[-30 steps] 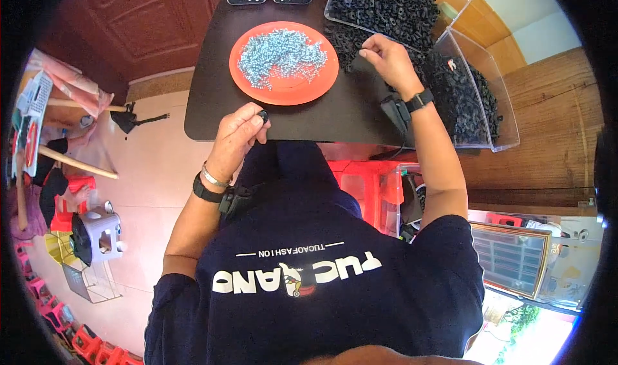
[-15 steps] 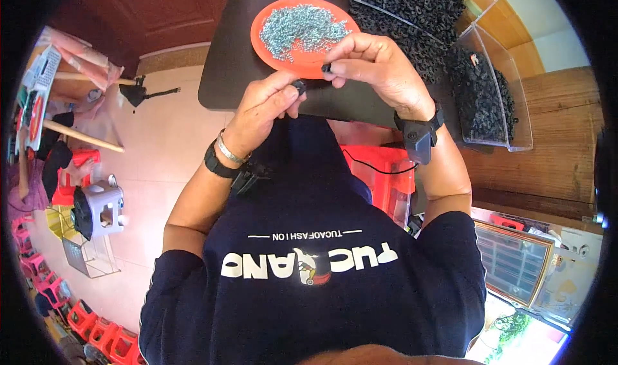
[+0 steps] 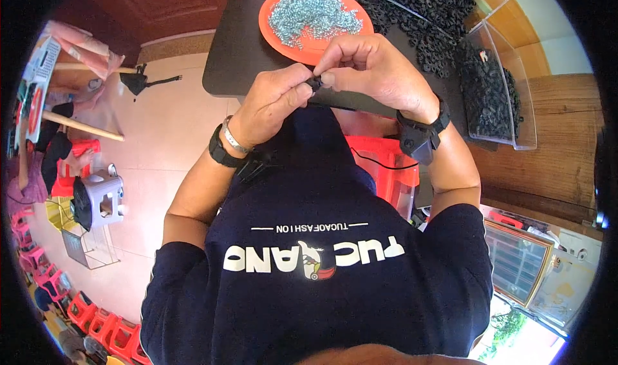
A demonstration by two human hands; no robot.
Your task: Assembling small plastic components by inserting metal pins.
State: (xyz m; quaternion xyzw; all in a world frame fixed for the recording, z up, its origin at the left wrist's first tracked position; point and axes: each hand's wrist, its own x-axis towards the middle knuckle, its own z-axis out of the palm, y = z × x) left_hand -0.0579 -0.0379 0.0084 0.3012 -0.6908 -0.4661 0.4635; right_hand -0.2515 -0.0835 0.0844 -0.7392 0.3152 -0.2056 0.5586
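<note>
My left hand (image 3: 271, 104) is closed, pinching a small black plastic piece (image 3: 313, 84) between thumb and forefinger. My right hand (image 3: 380, 75) meets it from the other side, thumb and forefinger closed on the black plastic at the same spot. The two sets of fingertips touch or nearly touch, so most of the plastic is covered. Just beyond the hands, a round orange plate (image 3: 275, 38) holds a heap of tiny silvery metal pieces (image 3: 312, 16), too small to name surely. Both hands are above the near edge of the dark table (image 3: 235, 49).
Many loose black plastic pieces (image 3: 432, 53) lie on the table's right side, by a clear bin (image 3: 524, 117) full of similar ones. Below the table stands a red stool (image 3: 386, 152). Leftward on the floor is a pale purple stool (image 3: 106, 201); another person's arm (image 3: 80, 162) shows at far left.
My hands have come together. Half a second ago they were apart, each pinching a small black piece; now the black plastic sits between both sets of fingertips. The view has shifted slightly.
</note>
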